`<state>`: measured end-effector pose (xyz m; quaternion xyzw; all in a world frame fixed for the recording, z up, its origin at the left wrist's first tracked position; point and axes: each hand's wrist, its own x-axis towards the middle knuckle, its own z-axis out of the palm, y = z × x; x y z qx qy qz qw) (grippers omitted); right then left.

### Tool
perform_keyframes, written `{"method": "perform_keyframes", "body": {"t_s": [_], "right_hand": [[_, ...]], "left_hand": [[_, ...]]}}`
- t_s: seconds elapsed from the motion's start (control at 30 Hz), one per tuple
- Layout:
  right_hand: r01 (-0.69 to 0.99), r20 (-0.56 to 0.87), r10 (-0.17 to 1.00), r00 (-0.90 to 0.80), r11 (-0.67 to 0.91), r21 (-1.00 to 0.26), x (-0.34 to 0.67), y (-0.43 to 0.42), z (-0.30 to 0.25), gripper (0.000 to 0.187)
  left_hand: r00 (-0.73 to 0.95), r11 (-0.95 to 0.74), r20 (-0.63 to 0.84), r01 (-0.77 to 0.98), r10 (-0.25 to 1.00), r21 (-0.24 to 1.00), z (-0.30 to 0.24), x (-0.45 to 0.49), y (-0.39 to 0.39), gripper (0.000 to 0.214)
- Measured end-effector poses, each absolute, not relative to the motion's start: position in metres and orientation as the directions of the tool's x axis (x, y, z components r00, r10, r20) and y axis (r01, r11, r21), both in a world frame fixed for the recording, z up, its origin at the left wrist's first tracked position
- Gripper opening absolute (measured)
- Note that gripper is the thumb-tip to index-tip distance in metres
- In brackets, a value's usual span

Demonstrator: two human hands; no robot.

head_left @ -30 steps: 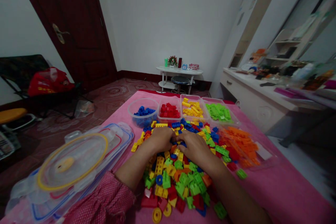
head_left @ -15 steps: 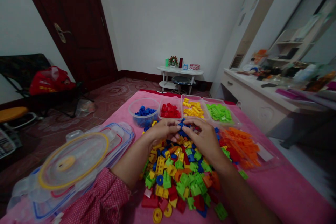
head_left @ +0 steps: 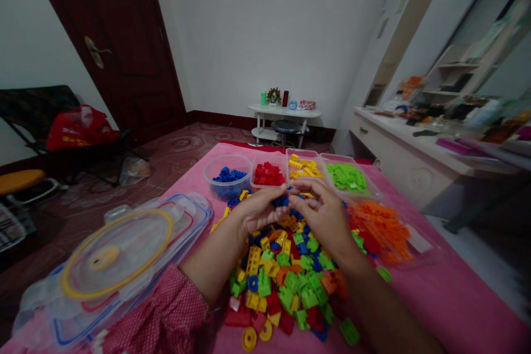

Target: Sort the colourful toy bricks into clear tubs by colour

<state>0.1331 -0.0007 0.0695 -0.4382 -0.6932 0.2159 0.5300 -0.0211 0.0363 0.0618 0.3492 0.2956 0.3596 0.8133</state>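
Observation:
Both hands are raised together over a heap of mixed coloured plastic bricks (head_left: 286, 282) on a pink cloth. My left hand (head_left: 258, 211) and my right hand (head_left: 321, 211) meet at the fingertips, each pinching the same small clump of blue bricks (head_left: 282, 199). Behind the hands stand a round tub of blue bricks (head_left: 226, 177), a box of red bricks (head_left: 269, 174), a box of yellow bricks (head_left: 305, 168) and a box of green bricks (head_left: 346, 177). A tray of orange bricks (head_left: 379, 227) lies to the right.
Clear container lids (head_left: 112, 254) are stacked at the left on the pink cloth (head_left: 435, 298). A white dresser (head_left: 406, 149) with clutter stands at the right, a small white table (head_left: 284, 116) by the far wall, a dark door (head_left: 112, 44) at the left.
Both hands rose out of the brick heap with blue bricks and came together in front of the boxes. They now hold the clump slightly higher and closer.

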Motion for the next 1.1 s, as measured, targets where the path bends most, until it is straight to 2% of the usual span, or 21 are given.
{"method": "perform_keyframes", "body": {"t_s": [0.07,0.13,0.17,0.23,0.3,0.4,0.47,0.53,0.6,0.67,0.77,0.83,0.97,1.1], "right_hand": [[0.374,0.56,0.829,-0.001,0.519,-0.768,0.139,0.0,0.072,0.018],[0.425,0.555,0.832,0.013,0.498,-0.756,0.143,0.002,0.073,0.014],[0.451,0.543,0.84,0.002,0.484,-0.75,0.145,0.004,0.072,0.012],[0.496,0.513,0.857,-0.046,0.465,-0.733,0.145,0.007,0.068,0.01],[0.537,0.488,0.865,-0.116,0.468,-0.702,0.143,0.009,0.063,0.01],[0.619,0.431,0.869,-0.243,0.48,-0.622,0.141,0.01,0.058,0.013],[0.687,0.337,0.884,-0.325,0.466,-0.558,0.144,0.008,0.056,0.017],[0.747,0.197,0.896,-0.398,0.441,-0.498,0.15,0.006,0.055,0.022],[0.786,0.045,0.887,-0.46,0.43,-0.445,0.156,0.003,0.054,0.028],[0.798,-0.059,0.859,-0.508,0.443,-0.409,0.159,-0.001,0.052,0.043],[0.801,-0.089,0.838,-0.538,0.475,-0.366,0.158,-0.005,0.049,0.061],[0.807,-0.072,0.841,-0.537,0.486,-0.336,0.157,-0.006,0.045,0.058],[0.801,-0.052,0.836,-0.546,0.502,-0.326,0.157,-0.006,0.04,0.048],[0.786,-0.07,0.822,-0.565,0.511,-0.348,0.156,-0.007,0.044,0.051]], "left_hand": [[0.438,0.349,-0.151,-0.417,0.886,0.839,0.068,-0.035,0.046,0.019],[0.18,0.08,-0.011,-0.384,0.984,0.92,0.071,-0.054,0.058,0.019],[-0.006,-0.077,0.078,-0.287,0.997,0.955,0.071,-0.066,0.064,0.021],[-0.327,-0.288,0.3,0.086,0.896,0.954,0.067,-0.089,0.076,0.023],[-0.4,-0.296,0.484,0.445,0.778,0.845,0.06,-0.107,0.084,0.026],[-0.247,-0.236,0.596,0.752,0.764,0.615,0.052,-0.116,0.087,0.037],[-0.141,-0.235,0.602,0.833,0.786,0.501,0.054,-0.11,0.084,0.04],[-0.052,-0.292,0.599,0.838,0.799,0.462,0.06,-0.1,0.078,0.036],[0.048,-0.379,0.546,0.772,0.836,0.511,0.067,-0.09,0.071,0.031],[0.175,-0.424,0.424,0.666,0.888,0.614,0.071,-0.08,0.065,0.028],[0.383,-0.414,0.219,0.563,0.898,0.715,0.068,-0.069,0.059,0.027],[0.497,-0.43,0.132,0.553,0.858,0.713,0.064,-0.065,0.057,0.025],[0.611,-0.446,-0.022,0.602,0.791,0.662,0.061,-0.064,0.05,0.023],[0.695,-0.483,-0.157,0.625,0.702,0.613,0.064,-0.061,0.041,0.031]]}}
